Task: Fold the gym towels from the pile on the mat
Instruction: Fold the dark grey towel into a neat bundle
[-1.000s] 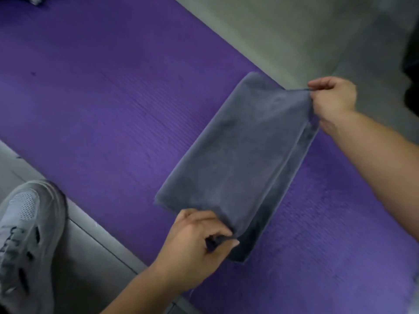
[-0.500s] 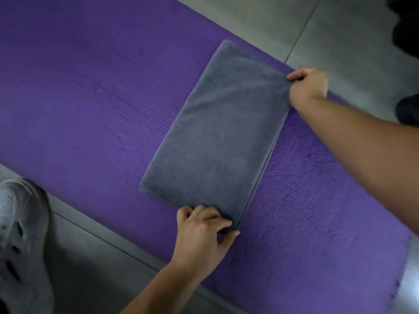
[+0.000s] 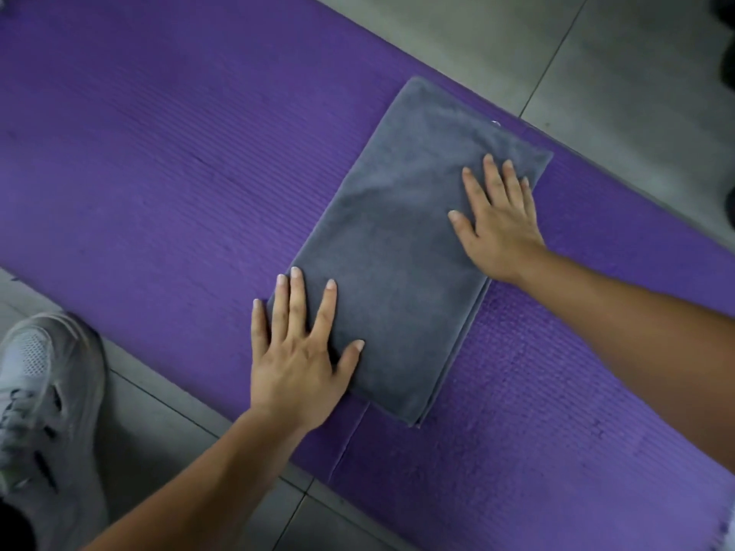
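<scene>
A grey gym towel (image 3: 401,240), folded into a long rectangle, lies flat and slanted on the purple mat (image 3: 159,173). My left hand (image 3: 302,351) rests palm down with fingers spread on the towel's near left corner. On the far right part of the towel my right hand (image 3: 497,220) presses flat, fingers apart. Neither hand grips the cloth. The pile of other towels is out of view.
Grey floor tiles (image 3: 596,53) border the mat at the top right and along the near edge. A white sneaker (image 3: 43,411) stands on the tiles at the lower left. Something dark (image 3: 726,41) sits at the right edge.
Both hands let go of the towel's corners and now lie flat on top of it. The towel, lifted at its right edge a second ago, now lies flat.
</scene>
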Demonstrator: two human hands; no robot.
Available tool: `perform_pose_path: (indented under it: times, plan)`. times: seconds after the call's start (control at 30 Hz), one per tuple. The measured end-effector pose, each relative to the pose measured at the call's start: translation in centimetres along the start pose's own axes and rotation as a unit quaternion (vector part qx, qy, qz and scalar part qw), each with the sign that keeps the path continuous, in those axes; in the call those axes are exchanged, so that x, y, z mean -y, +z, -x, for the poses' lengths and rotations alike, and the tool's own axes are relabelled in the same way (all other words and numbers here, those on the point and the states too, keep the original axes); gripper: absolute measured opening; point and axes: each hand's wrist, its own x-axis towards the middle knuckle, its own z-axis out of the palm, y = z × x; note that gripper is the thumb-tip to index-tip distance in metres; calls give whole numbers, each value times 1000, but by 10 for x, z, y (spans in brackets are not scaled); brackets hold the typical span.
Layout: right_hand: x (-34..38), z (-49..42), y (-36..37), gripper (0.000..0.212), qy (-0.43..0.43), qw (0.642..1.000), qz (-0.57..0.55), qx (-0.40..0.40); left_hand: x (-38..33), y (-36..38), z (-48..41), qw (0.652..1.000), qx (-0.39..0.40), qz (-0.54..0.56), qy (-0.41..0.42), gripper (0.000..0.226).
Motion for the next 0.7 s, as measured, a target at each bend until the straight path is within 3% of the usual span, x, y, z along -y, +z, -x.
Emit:
perform_pose_path:
  times: [0.13, 0.3, 0.37, 0.57, 0.7]
  plan:
    - [22, -4, -16, 70, 26, 999, 29, -15, -2, 0, 4, 1000, 8, -10, -3, 80]
    - [91, -10, -11, 71, -251, 968, 3, -8, -6, -13, -14, 998, -54, 18, -3, 72]
    - [107, -17, 1, 72, -283, 958, 40, 11, 0, -11, -27, 999, -50, 6, 4, 77]
    - [83, -74, -20, 64, -154, 987, 39, -7, 9, -3, -31, 1000, -18, -3, 12, 80]
    - [82, -111, -55, 55, -123, 990, 59, -23, 13, -14, -32, 999, 17, 46, 18, 79]
